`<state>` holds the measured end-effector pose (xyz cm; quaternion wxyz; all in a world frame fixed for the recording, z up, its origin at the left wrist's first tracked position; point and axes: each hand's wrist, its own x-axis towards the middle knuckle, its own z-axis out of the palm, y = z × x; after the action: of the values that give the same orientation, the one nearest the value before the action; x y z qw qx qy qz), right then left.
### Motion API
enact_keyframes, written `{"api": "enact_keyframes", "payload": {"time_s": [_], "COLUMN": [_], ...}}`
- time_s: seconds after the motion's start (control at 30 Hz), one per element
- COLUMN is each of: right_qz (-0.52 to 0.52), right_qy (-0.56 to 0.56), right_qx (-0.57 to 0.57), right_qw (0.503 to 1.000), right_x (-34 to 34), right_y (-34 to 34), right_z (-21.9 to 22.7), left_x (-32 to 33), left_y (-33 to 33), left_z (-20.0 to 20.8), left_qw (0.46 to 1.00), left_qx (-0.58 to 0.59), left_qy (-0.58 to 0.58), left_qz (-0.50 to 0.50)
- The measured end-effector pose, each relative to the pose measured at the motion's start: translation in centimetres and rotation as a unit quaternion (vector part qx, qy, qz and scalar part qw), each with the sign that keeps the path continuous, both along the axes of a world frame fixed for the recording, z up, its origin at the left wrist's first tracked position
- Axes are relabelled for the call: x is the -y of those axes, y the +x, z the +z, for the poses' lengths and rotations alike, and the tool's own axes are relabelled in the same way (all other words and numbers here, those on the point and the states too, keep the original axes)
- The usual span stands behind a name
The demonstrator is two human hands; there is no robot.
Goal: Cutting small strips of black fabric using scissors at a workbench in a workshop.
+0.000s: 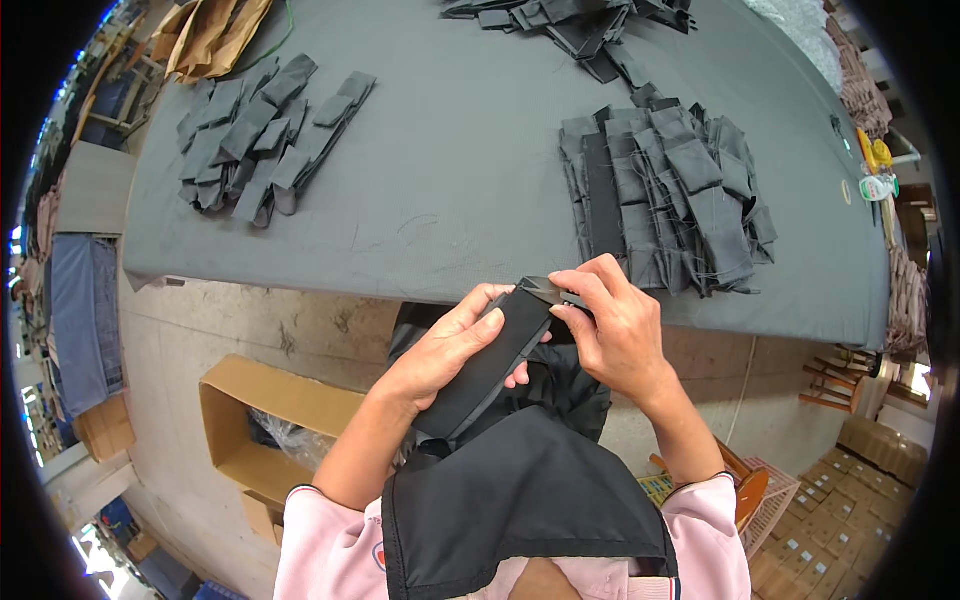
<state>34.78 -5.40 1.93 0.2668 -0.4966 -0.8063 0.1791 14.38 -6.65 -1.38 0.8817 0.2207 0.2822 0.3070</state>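
My left hand (440, 350) is closed round a black fabric strip (490, 350), thumb on top and fingertips showing past its right edge. The strip runs slantwise from my lap up to the table's front edge. Pinched in my right hand (622, 325) is a pair of small thread snips (543, 289), with the pointed metal blades at the strip's upper end. Whether the blades touch the cloth or a thread there, I cannot tell. On the table just beyond my right hand lies a pile of dark fabric strips (665, 195), with loose threads on their edges.
A grey-covered table (440, 150) spans the front. More strips lie at its left (255, 140) and far edge (570, 20), near a brown paper bag (210, 38). An open cardboard box (285, 385) stands on the floor at left; a wooden stool (835, 382) is at right.
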Motion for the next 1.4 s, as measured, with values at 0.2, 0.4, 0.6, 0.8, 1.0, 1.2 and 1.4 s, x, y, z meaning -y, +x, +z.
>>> {"api": "enact_keyframes", "payload": {"time_s": [0.2,0.4,0.6,0.8,1.0,1.2,1.4], "right_qz": [-0.070,-0.061,0.130,0.221,0.235,0.169,0.140], "right_qy": [-0.525,-0.078,-0.006,-0.030,-0.039,-0.038,-0.008], "right_qx": [-0.574,-0.186,-0.033,-0.015,-0.015,-0.073,-0.031], "right_qw": [0.624,0.978,0.991,0.975,0.971,0.982,0.990], "right_x": [1.2,0.4,-1.7,-3.4,-3.6,-2.4,-2.0], "right_y": [-0.5,0.9,2.8,2.7,3.1,3.2,3.1], "right_z": [-2.8,-0.8,0.7,1.4,1.2,1.3,1.3], "left_x": [0.1,0.3,0.2,-0.1,-0.3,-0.5,-0.4], "left_y": [-0.4,-0.8,-0.7,-1.0,-0.9,-0.8,-0.4], "left_z": [0.2,0.3,0.8,0.3,0.4,0.6,1.0], "left_qw": [0.999,0.999,0.997,0.990,0.987,0.986,0.953], "left_qx": [-0.017,-0.026,-0.004,0.016,0.019,0.010,-0.189], "left_qy": [0.025,0.001,0.007,0.001,-0.004,0.006,0.173], "left_qz": [-0.015,-0.034,-0.080,-0.140,-0.162,-0.167,-0.162]}}
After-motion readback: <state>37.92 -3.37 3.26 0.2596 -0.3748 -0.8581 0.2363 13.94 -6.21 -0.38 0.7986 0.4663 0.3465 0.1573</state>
